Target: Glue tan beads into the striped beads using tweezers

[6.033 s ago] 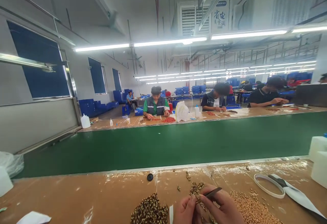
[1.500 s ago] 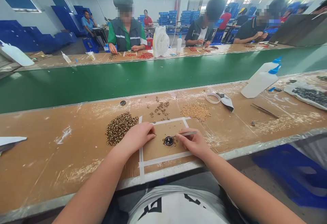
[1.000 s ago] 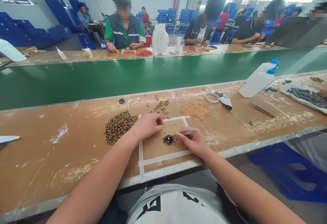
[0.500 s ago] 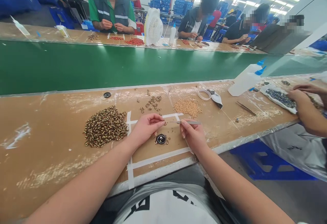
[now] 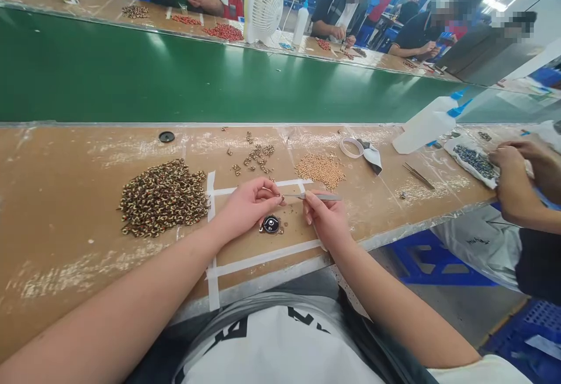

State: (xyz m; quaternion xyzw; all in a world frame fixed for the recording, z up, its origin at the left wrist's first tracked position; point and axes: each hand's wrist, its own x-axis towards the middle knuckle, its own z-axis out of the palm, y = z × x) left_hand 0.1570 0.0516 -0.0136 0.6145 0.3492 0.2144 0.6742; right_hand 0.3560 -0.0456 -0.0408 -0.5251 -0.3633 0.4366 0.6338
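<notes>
My left hand (image 5: 252, 204) is closed in a pinch on a small brown-and-gold piece (image 5: 283, 199), mostly hidden by the fingertips. My right hand (image 5: 328, 217) grips a pair of metal tweezers (image 5: 328, 197), their thin tips pointing left at that piece. Whether the tips touch it I cannot tell. Just below both hands sits a small round black dish (image 5: 271, 224) with shiny contents, a few tiny bits around it. Left of my left hand is a big heap of brown-and-gold pieces (image 5: 164, 197). Beyond the hands lie tan beads (image 5: 321, 170) and several loose brown-and-gold pieces (image 5: 259, 158).
White tape strips (image 5: 267, 260) mark the brown tabletop around my hands. A black round lid (image 5: 166, 137) lies farther back. To the right are a clear ring (image 5: 351, 148), other tweezers (image 5: 418, 176), blue-capped bottles (image 5: 425, 124) and a co-worker's hands (image 5: 519, 159). A green belt (image 5: 175, 74) runs behind.
The camera view has tilted down and shifted, so the scene sits higher. The tweezers' tips have come closer to my left fingertips. Both hands keep their hold.
</notes>
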